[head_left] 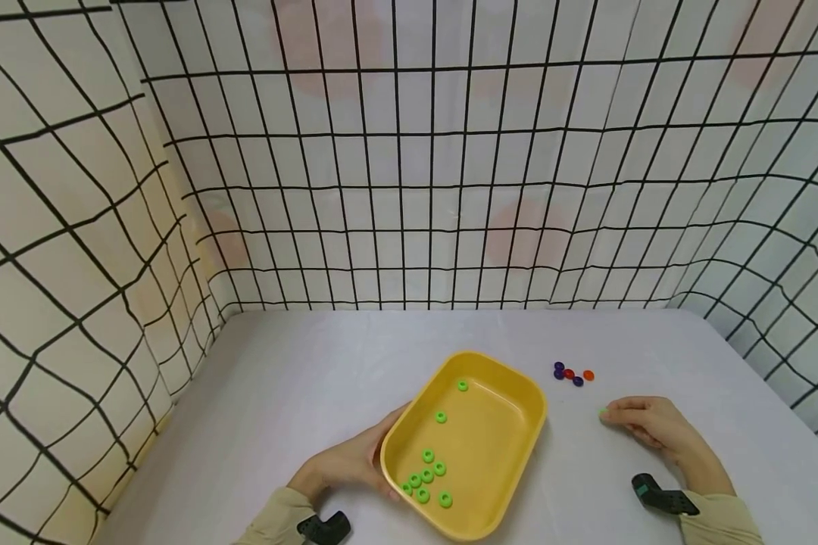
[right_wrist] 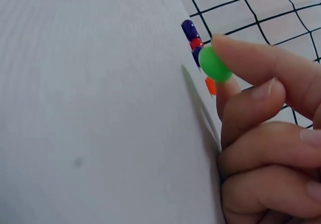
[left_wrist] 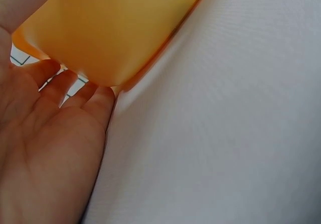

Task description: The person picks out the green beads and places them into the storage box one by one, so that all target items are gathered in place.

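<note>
The green bead (right_wrist: 215,65) is pinched at the fingertips of the right hand (head_left: 647,425), low over the table (head_left: 279,393) and well to the right of the yellow tray (head_left: 511,454). That tray holds 8 green rings (head_left: 427,474). The left hand (head_left: 351,463) lies flat against the tray's left wall, fingers straight. Beyond the bead lie purple, red and orange beads (head_left: 572,374).
</note>
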Motion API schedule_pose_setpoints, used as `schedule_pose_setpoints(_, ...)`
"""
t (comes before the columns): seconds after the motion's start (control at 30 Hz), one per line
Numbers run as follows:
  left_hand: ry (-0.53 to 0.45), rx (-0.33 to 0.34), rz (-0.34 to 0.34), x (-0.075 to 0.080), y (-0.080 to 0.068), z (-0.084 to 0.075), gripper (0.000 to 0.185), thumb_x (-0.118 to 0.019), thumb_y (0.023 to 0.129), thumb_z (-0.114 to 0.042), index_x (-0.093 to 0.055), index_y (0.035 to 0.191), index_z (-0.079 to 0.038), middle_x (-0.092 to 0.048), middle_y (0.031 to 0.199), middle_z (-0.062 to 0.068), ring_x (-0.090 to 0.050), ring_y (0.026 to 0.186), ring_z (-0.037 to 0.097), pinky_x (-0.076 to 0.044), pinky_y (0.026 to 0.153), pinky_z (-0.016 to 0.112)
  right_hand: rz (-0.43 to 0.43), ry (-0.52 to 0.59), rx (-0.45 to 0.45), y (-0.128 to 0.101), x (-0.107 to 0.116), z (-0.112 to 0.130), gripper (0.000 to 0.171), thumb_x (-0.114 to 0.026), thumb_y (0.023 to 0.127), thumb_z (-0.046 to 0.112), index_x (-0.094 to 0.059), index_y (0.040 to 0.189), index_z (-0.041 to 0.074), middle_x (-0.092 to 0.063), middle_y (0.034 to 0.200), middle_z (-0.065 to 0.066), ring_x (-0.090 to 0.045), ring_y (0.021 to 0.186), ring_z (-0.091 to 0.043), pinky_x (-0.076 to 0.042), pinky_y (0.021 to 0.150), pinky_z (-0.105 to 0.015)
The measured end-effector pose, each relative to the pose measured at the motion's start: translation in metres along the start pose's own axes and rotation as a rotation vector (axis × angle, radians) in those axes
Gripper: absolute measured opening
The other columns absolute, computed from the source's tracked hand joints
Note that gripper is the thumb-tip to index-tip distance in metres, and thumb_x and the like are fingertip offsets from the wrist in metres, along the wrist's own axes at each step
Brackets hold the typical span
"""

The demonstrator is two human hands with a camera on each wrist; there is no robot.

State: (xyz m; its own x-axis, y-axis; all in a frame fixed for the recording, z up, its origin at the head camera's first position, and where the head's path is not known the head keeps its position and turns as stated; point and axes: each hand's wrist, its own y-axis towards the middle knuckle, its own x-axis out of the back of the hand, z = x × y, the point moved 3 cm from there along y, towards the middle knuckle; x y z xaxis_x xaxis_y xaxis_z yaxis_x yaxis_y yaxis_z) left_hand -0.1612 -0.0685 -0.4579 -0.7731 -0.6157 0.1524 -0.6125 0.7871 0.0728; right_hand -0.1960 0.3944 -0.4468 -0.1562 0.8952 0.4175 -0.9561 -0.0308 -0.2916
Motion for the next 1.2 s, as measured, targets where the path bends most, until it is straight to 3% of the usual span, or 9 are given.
schedule_pose_setpoints(0.2, 0.016, -0.013, -0.008, -0.001, -0.002, 0.000, 0.117, -0.086, 0.061, -0.018, -0.009, 0.148, -0.029, -0.016, 0.153, -0.003, -0.022, 0.136, 0.021, -0.010, 0.110, 0.047, -0.031, 0.109, -0.008, -0.002, -0.006, 0.005, 0.028, -0.070, 0.080, 0.027, -0.068, 0.100, 0.007, -0.049, 0.054, 0.010, -0.034, 0.041, -0.003, -0.032, 0.039, -0.020)
schedule_pose_setpoints(0.33, 0.004, -0.005, 0.002, 0.001, -0.002, 0.000, 0.116, -0.086, 0.061, -0.017, -0.009, 0.148, -0.029, -0.017, 0.153, -0.003, -0.022, 0.136, 0.021, -0.011, 0.110, 0.043, 0.001, 0.099, 0.045, -0.001, -0.027, 0.030, 0.032, -0.069, 0.081, 0.028, -0.066, 0.101, 0.004, -0.045, 0.055, 0.008, -0.034, 0.042, -0.005, -0.030, 0.039, -0.020)
schedule_pose_setpoints(0.5, -0.030, -0.034, 0.017, -0.001, 0.000, 0.000, 0.115, -0.085, 0.062, -0.017, -0.009, 0.148, -0.027, -0.016, 0.153, 0.000, -0.022, 0.136, 0.024, -0.015, 0.109, 0.029, 0.122, -0.056, 0.274, -0.002, -0.060, 0.096, 0.036, -0.070, 0.080, 0.027, -0.060, 0.100, -0.002, -0.036, 0.051, 0.005, -0.027, 0.041, -0.007, -0.025, 0.038, -0.020)
schedule_pose_setpoints(0.63, -0.037, -0.041, 0.022, -0.002, 0.000, -0.001, 0.114, -0.085, 0.063, -0.017, -0.009, 0.148, -0.027, -0.016, 0.153, 0.000, -0.022, 0.136, 0.024, -0.016, 0.108, 0.024, 0.356, -0.200, 0.465, 0.001, -0.102, 0.146, 0.024, -0.072, 0.078, 0.020, -0.062, 0.089, 0.001, -0.036, 0.051, 0.004, -0.026, 0.041, -0.006, -0.023, 0.039, -0.019)
schedule_pose_setpoints(0.73, -0.036, -0.040, 0.029, -0.002, 0.000, -0.001, 0.115, -0.085, 0.063, -0.017, -0.008, 0.148, -0.028, -0.015, 0.153, 0.000, -0.022, 0.136, 0.025, -0.016, 0.108, 0.022, 0.535, -0.364, 0.557, 0.001, -0.142, 0.169, 0.014, -0.074, 0.076, 0.016, -0.065, 0.081, 0.007, -0.040, 0.050, 0.005, -0.030, 0.041, -0.004, -0.026, 0.040, -0.017)
schedule_pose_setpoints(0.83, -0.019, -0.040, 0.035, -0.001, 0.001, -0.001, 0.115, -0.084, 0.064, -0.019, -0.007, 0.148, -0.029, -0.016, 0.153, 0.000, -0.023, 0.135, 0.024, -0.016, 0.107, 0.021, 0.667, -0.514, 0.585, 0.000, -0.177, 0.179, 0.011, -0.076, 0.072, 0.011, -0.066, 0.074, 0.010, -0.046, 0.048, 0.007, -0.031, 0.039, -0.003, -0.027, 0.039, -0.015)
schedule_pose_setpoints(0.93, 0.013, -0.034, 0.031, 0.001, 0.001, -0.002, 0.115, -0.084, 0.064, -0.021, -0.007, 0.148, -0.029, -0.016, 0.152, -0.002, -0.024, 0.135, 0.022, -0.015, 0.107, 0.020, 0.730, -0.645, 0.571, -0.003, -0.200, 0.182, 0.013, -0.078, 0.068, 0.007, -0.066, 0.070, 0.011, -0.047, 0.045, 0.008, -0.032, 0.037, -0.003, -0.027, 0.038, -0.015)
schedule_pose_setpoints(1.1, 0.021, -0.018, 0.029, 0.003, 0.000, -0.002, 0.114, -0.084, 0.064, -0.024, -0.007, 0.148, -0.029, -0.017, 0.152, -0.002, -0.024, 0.134, 0.021, -0.015, 0.106, 0.017, 0.773, -0.894, 0.544, -0.008, -0.222, 0.184, 0.018, -0.080, 0.066, 0.008, -0.064, 0.063, 0.015, -0.047, 0.047, 0.011, -0.035, 0.038, -0.002, -0.031, 0.038, -0.015)
schedule_pose_setpoints(1.2, -0.009, -0.025, 0.043, 0.001, -0.001, 0.000, 0.113, -0.084, 0.065, -0.025, -0.007, 0.148, -0.028, -0.017, 0.152, -0.001, -0.025, 0.134, 0.023, -0.016, 0.105, 0.016, 0.819, -0.974, 0.528, -0.011, -0.228, 0.184, 0.017, -0.079, 0.068, 0.007, -0.064, 0.063, 0.014, -0.047, 0.048, 0.011, -0.035, 0.038, -0.003, -0.032, 0.038, -0.014)
